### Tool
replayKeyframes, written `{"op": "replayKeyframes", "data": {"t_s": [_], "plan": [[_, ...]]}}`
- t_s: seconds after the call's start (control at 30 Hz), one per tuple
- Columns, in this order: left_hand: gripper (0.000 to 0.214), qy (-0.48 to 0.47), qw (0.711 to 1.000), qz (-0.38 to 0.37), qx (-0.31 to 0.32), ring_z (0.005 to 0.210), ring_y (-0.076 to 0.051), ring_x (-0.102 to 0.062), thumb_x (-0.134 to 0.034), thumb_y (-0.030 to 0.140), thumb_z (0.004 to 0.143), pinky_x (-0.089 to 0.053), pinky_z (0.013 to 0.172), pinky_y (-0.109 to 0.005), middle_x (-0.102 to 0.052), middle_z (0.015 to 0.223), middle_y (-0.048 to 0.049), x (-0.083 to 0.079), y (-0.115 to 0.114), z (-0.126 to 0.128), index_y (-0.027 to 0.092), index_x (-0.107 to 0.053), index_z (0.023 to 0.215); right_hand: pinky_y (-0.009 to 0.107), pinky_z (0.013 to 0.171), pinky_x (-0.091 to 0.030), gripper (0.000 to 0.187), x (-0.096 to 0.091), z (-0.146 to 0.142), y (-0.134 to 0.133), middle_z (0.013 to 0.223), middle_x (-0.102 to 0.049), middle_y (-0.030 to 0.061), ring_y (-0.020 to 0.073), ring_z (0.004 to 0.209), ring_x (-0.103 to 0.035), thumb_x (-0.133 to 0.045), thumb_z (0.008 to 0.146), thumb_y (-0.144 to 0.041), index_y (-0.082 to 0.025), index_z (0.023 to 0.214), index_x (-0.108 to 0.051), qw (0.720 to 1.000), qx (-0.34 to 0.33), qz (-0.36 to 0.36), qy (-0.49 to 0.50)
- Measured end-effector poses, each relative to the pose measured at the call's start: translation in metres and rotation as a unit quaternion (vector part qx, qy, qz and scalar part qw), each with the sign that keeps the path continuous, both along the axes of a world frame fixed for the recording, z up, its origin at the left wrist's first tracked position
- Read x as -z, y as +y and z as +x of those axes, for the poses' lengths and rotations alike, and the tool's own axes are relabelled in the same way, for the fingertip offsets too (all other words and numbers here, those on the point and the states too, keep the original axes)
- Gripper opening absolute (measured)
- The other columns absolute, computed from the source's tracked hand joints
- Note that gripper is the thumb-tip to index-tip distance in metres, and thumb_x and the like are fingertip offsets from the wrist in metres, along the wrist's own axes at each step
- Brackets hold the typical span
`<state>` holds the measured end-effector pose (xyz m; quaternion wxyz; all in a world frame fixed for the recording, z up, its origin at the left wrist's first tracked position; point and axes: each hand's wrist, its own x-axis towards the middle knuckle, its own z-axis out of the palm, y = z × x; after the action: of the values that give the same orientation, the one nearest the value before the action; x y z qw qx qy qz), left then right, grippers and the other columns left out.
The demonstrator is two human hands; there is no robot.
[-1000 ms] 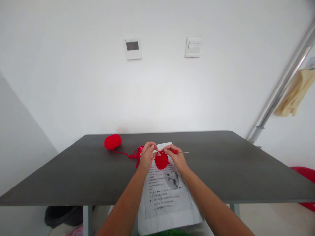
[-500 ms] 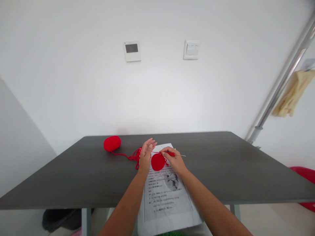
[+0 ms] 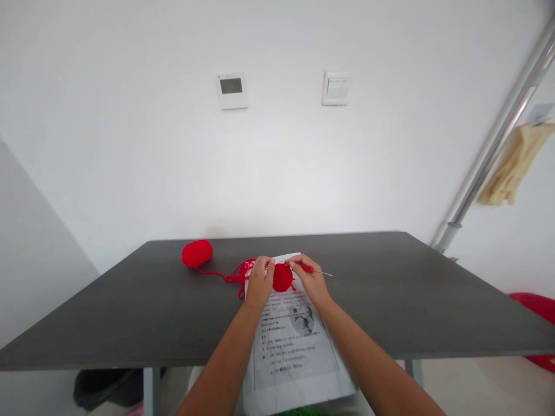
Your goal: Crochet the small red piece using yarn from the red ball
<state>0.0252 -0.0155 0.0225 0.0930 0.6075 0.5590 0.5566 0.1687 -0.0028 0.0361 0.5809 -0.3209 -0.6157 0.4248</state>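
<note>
My left hand [image 3: 259, 283] is closed on the left edge of a round red crochet piece [image 3: 281, 278], held just above a printed paper sheet [image 3: 295, 341]. My right hand [image 3: 310, 280] pinches a crochet hook with a red handle [image 3: 309, 268]; its thin metal end points right. A red strand runs from the piece through a loose tangle of yarn [image 3: 238, 277] to a red yarn ball [image 3: 197, 253] lying at the table's far left.
The dark grey table [image 3: 130, 312] stands against a white wall with a thermostat [image 3: 231, 90] and a light switch [image 3: 337, 88]. A slanted metal pole [image 3: 489, 156] with a hanging beige cloth [image 3: 509, 170] is at right. A red object [image 3: 535, 312] lies low right, a dark bin [image 3: 108, 390] under the table.
My left hand opened its fingers away from the crochet piece half a second ago and has now closed on it again. The piece sits slightly higher. The right hand has barely moved.
</note>
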Motion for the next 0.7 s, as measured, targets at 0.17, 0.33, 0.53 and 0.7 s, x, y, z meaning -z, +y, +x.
{"op": "replayKeyframes", "data": {"t_s": [0.17,0.33,0.53,0.7], "plan": [[0.026,0.072,0.997,-0.014,0.007,0.071,-0.020,-0.053,-0.037,0.029,0.088,-0.040,0.070,-0.033,-0.056,0.070,-0.0029,0.0011,0.0001,0.0008,0.022,-0.052,0.067,0.028,0.067,-0.043,0.014,-0.0012,0.0002,-0.0008,0.071,-0.064,0.0019,0.0179,0.070,-0.056,-0.057,0.075,-0.030,-0.020,0.072,-0.066,1.000,-0.001,0.006,-0.004],[0.029,0.112,0.994,-0.004,0.007,0.073,-0.022,-0.054,-0.037,0.029,0.088,-0.041,0.071,-0.035,-0.059,0.071,-0.0052,0.0016,-0.0001,0.0012,0.022,-0.055,0.068,0.028,0.069,-0.042,0.014,0.0012,0.0002,-0.0002,0.072,-0.063,0.0017,0.0177,0.071,-0.056,-0.055,0.078,-0.028,-0.020,0.073,-0.065,1.000,0.009,0.022,-0.020],[0.030,0.136,0.991,0.002,0.015,0.077,-0.022,-0.057,-0.036,0.027,0.089,-0.044,0.075,-0.036,-0.062,0.075,-0.0067,0.0011,-0.0004,0.0030,0.021,-0.059,0.071,0.028,0.072,-0.043,0.016,0.0064,0.0013,0.0013,0.075,-0.064,0.0025,0.0181,0.074,-0.057,-0.054,0.080,-0.029,-0.019,0.076,-0.065,0.996,0.040,0.051,-0.067],[0.032,0.193,0.981,0.005,0.004,0.086,-0.021,-0.057,-0.031,0.025,0.091,-0.045,0.082,-0.037,-0.064,0.084,-0.0093,0.0005,-0.0020,0.0050,0.017,-0.060,0.081,0.028,0.075,-0.044,0.018,0.0088,0.0020,0.0017,0.079,-0.065,0.0033,0.0180,0.077,-0.058,-0.052,0.083,-0.030,-0.019,0.081,-0.065,0.989,0.052,0.090,-0.101]]}}
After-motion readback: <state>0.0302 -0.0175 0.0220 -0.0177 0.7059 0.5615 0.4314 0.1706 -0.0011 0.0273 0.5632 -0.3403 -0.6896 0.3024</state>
